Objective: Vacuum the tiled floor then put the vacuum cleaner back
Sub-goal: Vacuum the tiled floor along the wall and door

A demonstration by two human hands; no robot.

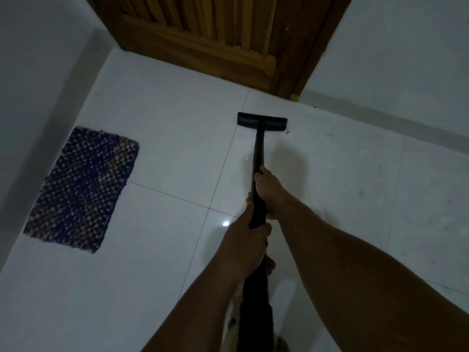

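We grip black wand (258, 158) two-handed: right hand (267, 191) ahead, left hand (247, 232) behind, fingers wrapped round it. Nozzle (262, 120) flat on tiled floor (162, 138) near wooden door (203, 39).

Door (203, 34) ahead, mat (83, 189) left

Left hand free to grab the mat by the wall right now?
Probably not. The left hand grips the vacuum wand, as does the right hand, and the mat lies well off to the left on the tiled floor.

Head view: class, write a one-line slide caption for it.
Both hands grip the black vacuum wand, its floor head on white tiles near a wooden door.
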